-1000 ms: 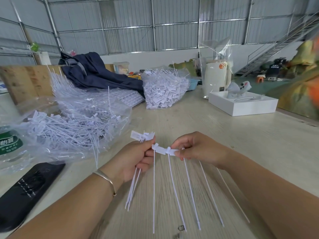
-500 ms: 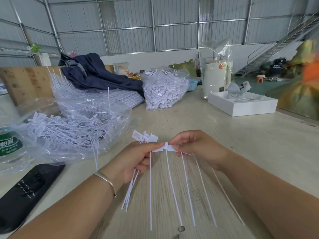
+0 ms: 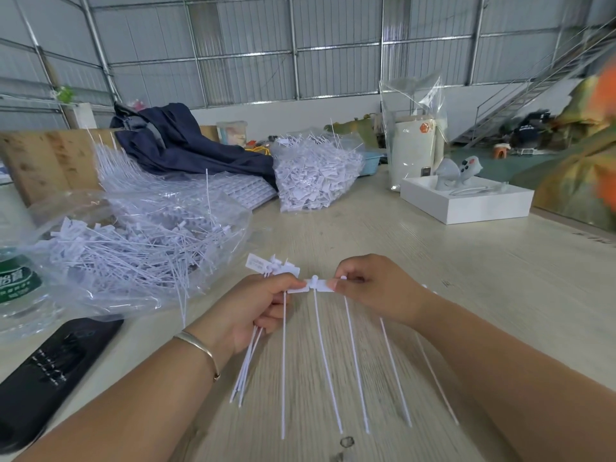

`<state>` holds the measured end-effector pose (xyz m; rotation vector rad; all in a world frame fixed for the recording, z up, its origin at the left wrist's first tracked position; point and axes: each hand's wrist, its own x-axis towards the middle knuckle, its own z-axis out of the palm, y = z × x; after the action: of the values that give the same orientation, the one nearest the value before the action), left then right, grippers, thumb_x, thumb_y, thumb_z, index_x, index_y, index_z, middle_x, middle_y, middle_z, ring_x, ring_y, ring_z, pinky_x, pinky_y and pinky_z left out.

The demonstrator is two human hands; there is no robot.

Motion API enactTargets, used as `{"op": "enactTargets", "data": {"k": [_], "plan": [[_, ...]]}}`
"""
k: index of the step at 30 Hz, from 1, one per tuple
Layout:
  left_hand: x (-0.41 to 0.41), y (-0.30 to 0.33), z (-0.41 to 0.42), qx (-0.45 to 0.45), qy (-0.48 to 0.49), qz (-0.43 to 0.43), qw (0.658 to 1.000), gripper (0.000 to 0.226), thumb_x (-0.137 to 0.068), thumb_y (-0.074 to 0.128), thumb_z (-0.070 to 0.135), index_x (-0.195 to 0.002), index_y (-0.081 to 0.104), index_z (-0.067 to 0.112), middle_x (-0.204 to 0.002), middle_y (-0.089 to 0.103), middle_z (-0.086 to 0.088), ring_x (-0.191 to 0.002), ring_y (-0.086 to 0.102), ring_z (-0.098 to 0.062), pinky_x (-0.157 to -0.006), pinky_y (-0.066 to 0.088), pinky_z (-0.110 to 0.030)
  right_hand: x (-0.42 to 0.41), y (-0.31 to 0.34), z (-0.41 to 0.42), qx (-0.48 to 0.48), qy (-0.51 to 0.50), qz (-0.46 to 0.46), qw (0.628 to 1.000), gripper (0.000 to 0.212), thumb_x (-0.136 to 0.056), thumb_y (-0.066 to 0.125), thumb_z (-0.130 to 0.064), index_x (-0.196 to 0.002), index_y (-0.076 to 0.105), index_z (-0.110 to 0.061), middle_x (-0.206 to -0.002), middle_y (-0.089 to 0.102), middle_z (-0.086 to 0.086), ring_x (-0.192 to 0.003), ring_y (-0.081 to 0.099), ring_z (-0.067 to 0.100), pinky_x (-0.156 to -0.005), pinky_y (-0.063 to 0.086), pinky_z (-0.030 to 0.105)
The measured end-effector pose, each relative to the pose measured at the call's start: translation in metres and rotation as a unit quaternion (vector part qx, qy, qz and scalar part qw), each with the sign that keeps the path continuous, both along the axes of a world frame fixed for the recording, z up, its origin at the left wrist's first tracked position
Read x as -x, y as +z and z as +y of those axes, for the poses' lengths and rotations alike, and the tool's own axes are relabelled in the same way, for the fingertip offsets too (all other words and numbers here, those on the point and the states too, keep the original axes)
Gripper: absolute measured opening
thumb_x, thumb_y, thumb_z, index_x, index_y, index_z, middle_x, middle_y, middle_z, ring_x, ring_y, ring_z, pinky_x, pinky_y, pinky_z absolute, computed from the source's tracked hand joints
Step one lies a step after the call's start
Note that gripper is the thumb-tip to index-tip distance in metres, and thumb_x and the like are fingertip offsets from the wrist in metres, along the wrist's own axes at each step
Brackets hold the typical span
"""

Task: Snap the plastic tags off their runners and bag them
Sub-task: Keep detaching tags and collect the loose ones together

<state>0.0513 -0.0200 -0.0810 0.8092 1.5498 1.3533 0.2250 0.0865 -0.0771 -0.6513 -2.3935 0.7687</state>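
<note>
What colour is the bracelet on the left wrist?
Silver metal, a thin plain bangle, seen in the head view, the only view.

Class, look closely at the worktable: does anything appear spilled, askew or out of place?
Mildly. Several tag tails poke out of the open clear bag on the left, over the table. Otherwise nothing stands out.
</note>
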Motion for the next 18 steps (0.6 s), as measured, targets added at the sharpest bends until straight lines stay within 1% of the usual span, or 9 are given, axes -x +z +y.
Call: {"op": "enactTargets", "data": {"k": [2,5,8,10,12,13,15,17,18], "plan": [[-0.001,0.001,-0.001,-0.010,-0.003,0.008,1.000,0.028,-0.086,0.069,0.016,-0.069,0.047,0.022,-0.051,0.025,0.009,-0.038,0.018,-0.004,-0.032,0.014,-0.015,0.000,0.000,0.001,0.054,0.004,0.027,0.998,0.028,-0.091,0.064,-0.022,-0.080,0.065,0.004,-0.056,0.042,-0.004,-0.050,0.034,0.005,-0.052,0.027,0.020],[-0.001,0.002,-0.002,-0.034,-0.029,0.003,0.999,0.027,-0.085,0.071,0.023,-0.067,0.051,0.024,-0.059,0.021,0.007,-0.042,0.015,-0.005,-0.032,0.014,-0.015,-0.001,0.000,0.002,0.127,0.015,0.050,0.991,0.026,-0.091,0.066,-0.025,-0.078,0.069,-0.003,-0.052,0.042,-0.009,-0.052,0.035,0.007,-0.053,0.028,0.019],[-0.003,0.004,-0.004,-0.077,-0.109,-0.074,0.988,0.025,-0.083,0.070,0.031,-0.065,0.055,0.025,-0.063,0.018,0.007,-0.044,0.014,-0.003,-0.034,0.011,-0.016,-0.004,0.005,-0.002,0.179,0.045,0.076,0.980,0.028,-0.090,0.065,-0.031,-0.077,0.068,-0.006,-0.055,0.045,-0.006,-0.052,0.039,0.005,-0.052,0.033,0.012],[-0.007,0.005,-0.005,-0.094,-0.161,-0.124,0.975,0.025,-0.083,0.071,0.036,-0.073,0.053,0.023,-0.060,0.025,0.009,-0.042,0.017,-0.001,-0.034,0.012,-0.015,-0.002,0.008,-0.007,0.216,0.082,0.096,0.968,0.032,-0.090,0.063,-0.032,-0.081,0.066,-0.001,-0.065,0.051,0.008,-0.057,0.045,0.007,-0.057,0.037,0.011],[-0.012,0.003,-0.006,-0.100,-0.195,-0.140,0.966,0.025,-0.080,0.071,0.042,-0.080,0.062,0.019,-0.057,0.033,0.012,-0.040,0.022,-0.001,-0.033,0.017,-0.013,0.002,0.006,-0.012,0.244,0.115,0.100,0.958,0.040,-0.090,0.059,-0.033,-0.092,0.063,0.008,-0.089,0.061,0.028,-0.073,0.057,0.031,-0.073,0.040,0.020],[-0.013,0.002,-0.005,-0.101,-0.202,-0.142,0.964,0.027,-0.080,0.070,0.045,-0.082,0.069,0.018,-0.057,0.034,0.012,-0.040,0.022,-0.001,-0.033,0.018,-0.012,0.005,0.005,-0.014,0.249,0.125,0.097,0.956,0.045,-0.092,0.057,-0.031,-0.099,0.060,0.013,-0.105,0.060,0.040,-0.085,0.058,0.044,-0.080,0.040,0.027],[-0.015,0.001,-0.005,-0.102,-0.197,-0.147,0.964,0.028,-0.081,0.069,0.046,-0.083,0.074,0.019,-0.059,0.027,0.010,-0.042,0.020,-0.001,-0.033,0.019,-0.011,0.008,0.004,-0.017,0.249,0.127,0.086,0.956,0.046,-0.097,0.052,-0.028,-0.110,0.056,0.016,-0.117,0.049,0.046,-0.095,0.056,0.050,-0.083,0.038,0.034],[-0.015,0.002,-0.005,-0.107,-0.185,-0.141,0.967,0.027,-0.083,0.066,0.045,-0.082,0.074,0.019,-0.059,0.025,0.009,-0.043,0.018,-0.001,-0.032,0.018,-0.012,0.007,0.005,-0.018,0.246,0.132,0.080,0.957,0.044,-0.099,0.050,-0.029,-0.107,0.058,0.014,-0.108,0.058,0.040,-0.087,0.058,0.044,-0.080,0.040,0.028],[-0.016,0.003,-0.004,-0.109,-0.177,-0.140,0.968,0.027,-0.083,0.065,0.045,-0.081,0.072,0.020,-0.058,0.030,0.010,-0.042,0.018,-0.001,-0.032,0.016,-0.012,0.007,0.007,-0.018,0.241,0.127,0.082,0.959,0.040,-0.099,0.050,-0.030,-0.098,0.061,0.008,-0.092,0.063,0.031,-0.075,0.058,0.031,-0.075,0.040,0.022]]}}
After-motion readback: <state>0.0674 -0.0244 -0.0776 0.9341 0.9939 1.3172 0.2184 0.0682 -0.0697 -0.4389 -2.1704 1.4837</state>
